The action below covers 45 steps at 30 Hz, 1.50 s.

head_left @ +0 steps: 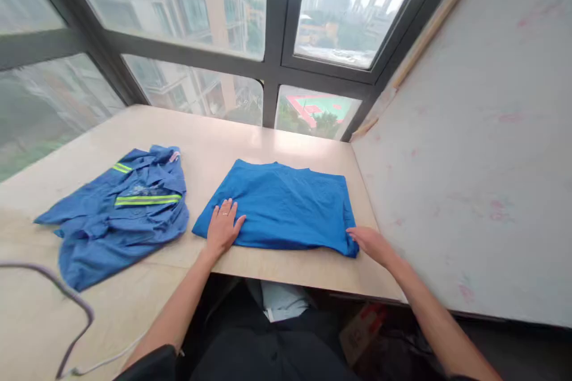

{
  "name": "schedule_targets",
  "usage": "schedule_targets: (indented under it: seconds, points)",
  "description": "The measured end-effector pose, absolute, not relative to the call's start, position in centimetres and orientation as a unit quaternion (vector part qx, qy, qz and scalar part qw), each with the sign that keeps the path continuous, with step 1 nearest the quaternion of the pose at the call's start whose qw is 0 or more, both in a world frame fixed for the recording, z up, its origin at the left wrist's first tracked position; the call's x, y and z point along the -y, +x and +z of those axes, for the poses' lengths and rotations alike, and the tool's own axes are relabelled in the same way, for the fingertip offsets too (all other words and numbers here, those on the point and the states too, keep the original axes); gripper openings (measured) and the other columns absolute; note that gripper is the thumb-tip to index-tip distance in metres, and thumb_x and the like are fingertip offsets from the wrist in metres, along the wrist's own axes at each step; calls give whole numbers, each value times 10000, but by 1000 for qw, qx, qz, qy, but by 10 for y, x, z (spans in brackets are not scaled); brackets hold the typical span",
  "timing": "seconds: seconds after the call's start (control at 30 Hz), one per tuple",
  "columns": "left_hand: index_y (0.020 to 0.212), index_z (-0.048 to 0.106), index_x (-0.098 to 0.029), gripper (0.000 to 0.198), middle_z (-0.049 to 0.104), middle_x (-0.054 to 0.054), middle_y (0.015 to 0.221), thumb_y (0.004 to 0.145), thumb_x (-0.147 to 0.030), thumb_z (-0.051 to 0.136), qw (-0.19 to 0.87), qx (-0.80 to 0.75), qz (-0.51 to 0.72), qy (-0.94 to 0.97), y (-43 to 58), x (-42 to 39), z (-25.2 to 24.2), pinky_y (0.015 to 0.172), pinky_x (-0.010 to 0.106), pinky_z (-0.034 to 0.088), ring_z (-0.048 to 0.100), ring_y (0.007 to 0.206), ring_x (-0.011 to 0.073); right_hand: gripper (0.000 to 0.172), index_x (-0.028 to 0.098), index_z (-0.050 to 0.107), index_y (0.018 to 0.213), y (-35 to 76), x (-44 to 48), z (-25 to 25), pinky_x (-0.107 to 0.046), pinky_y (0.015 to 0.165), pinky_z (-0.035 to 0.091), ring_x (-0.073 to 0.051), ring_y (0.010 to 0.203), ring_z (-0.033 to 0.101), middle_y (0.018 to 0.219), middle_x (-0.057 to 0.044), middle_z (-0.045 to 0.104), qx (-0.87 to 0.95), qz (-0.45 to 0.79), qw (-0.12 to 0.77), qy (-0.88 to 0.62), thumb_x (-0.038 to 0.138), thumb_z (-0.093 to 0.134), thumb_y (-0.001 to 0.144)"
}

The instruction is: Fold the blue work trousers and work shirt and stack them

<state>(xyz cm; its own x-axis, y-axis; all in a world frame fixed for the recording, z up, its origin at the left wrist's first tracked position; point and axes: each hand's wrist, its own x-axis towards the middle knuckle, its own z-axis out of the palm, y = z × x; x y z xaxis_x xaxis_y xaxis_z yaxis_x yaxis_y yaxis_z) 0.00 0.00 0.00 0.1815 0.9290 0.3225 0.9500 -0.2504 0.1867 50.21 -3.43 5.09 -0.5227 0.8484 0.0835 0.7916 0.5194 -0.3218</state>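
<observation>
A folded blue garment (286, 205) lies flat on the pale wooden table (250, 140), near its front edge. My left hand (223, 226) rests flat on the garment's near left corner with the fingers spread and a ring on one finger. My right hand (370, 244) touches the garment's near right corner; its fingers point toward the cloth and seem to pinch the edge, though the fingertips are partly hidden by the fabric.
A crumpled blue work shirt (125, 208) with yellow-green reflective stripes lies to the left. A grey cord (67, 297) curls across the near left of the table. A pale wall panel (482, 143) stands on the right, windows behind.
</observation>
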Motion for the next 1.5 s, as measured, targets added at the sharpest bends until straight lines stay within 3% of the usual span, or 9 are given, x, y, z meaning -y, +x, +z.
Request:
schedule_targets:
  seconds: [0.07, 0.23, 0.3, 0.5, 1.0, 1.1, 1.23, 1.37, 1.5]
  points:
    - [1297, 557, -28, 615, 467, 227, 1417, 974, -495, 320, 27, 632, -211, -745, 5, 2, 2, 1116, 538, 293, 382, 1368, 352, 358, 175, 616, 1180, 493, 55, 57, -454, 891, 515, -272, 1002, 628, 1070, -138, 670, 844, 115, 149, -502, 400, 432, 971]
    - [1285, 555, -78, 493, 473, 206, 1420, 975, -419, 380, 1, 578, -274, -769, 51, 22, 20, 1111, 524, 325, 335, 1404, 323, 671, 160, 421, 1387, 471, 100, 48, -479, 938, 478, -308, 1080, 557, 1171, -169, 570, 777, 64, 187, -598, 495, 637, 847]
    - [1335, 515, -112, 469, 440, 180, 1455, 970, -389, 410, -23, 518, -278, -808, 80, 36, 30, 1128, 507, 320, 302, 1424, 297, 655, 147, 387, 1406, 463, 110, 36, -477, 890, 496, -307, 1023, 570, 1117, -167, 568, 737, 46, 198, -645, 452, 607, 870]
    - [1437, 407, -104, 628, 289, 166, 1547, 922, -448, 504, -50, 376, -195, -905, 148, 61, 31, 1171, 496, 252, 183, 1465, 305, 402, 168, 505, 1330, 462, 109, 27, -407, 817, 505, -246, 875, 621, 955, -105, 651, 712, 46, 231, -662, 251, 455, 940]
    - [1455, 384, -111, 651, 379, 181, 1497, 938, -498, 466, -2, 442, -192, -876, 144, 49, 11, 1133, 492, 272, 319, 1408, 316, 327, 234, 659, 1186, 508, 66, 79, -380, 897, 473, -200, 917, 648, 977, -46, 713, 736, 247, 216, -592, 298, 511, 902]
    - [1343, 479, -71, 564, 457, 226, 1407, 924, -446, 515, 4, 448, -241, -861, 151, 58, 25, 1058, 468, 356, 384, 1344, 339, 375, 177, 623, 1195, 499, 71, 69, -389, 880, 478, -210, 914, 616, 1025, -92, 672, 684, 194, 288, -642, 352, 521, 880]
    - [946, 620, -170, 173, 620, 116, 1065, 942, -243, 463, -40, 369, -233, -899, 174, 71, 44, 858, 377, 430, 556, 1022, 238, 475, 144, 601, 1025, 481, 91, 49, -402, 793, 499, -247, 844, 613, 953, -133, 647, 511, 117, 342, -780, 550, 630, 780]
    - [865, 602, -173, 157, 609, 90, 923, 920, -194, 457, -55, 354, -148, -922, 209, 70, 45, 713, 363, 398, 540, 860, 224, 511, 173, 573, 767, 460, 105, 38, -329, 544, 501, -206, 582, 618, 691, -71, 626, 360, 348, 329, -800, 682, 539, 793]
    - [928, 601, -161, 123, 601, 103, 944, 895, -172, 483, -47, 420, -112, -899, 234, 61, 37, 687, 354, 391, 540, 866, 240, 463, 159, 626, 900, 437, 103, 36, -321, 683, 582, -233, 886, 675, 1011, -95, 679, 262, 474, 526, -655, 553, 737, 682]
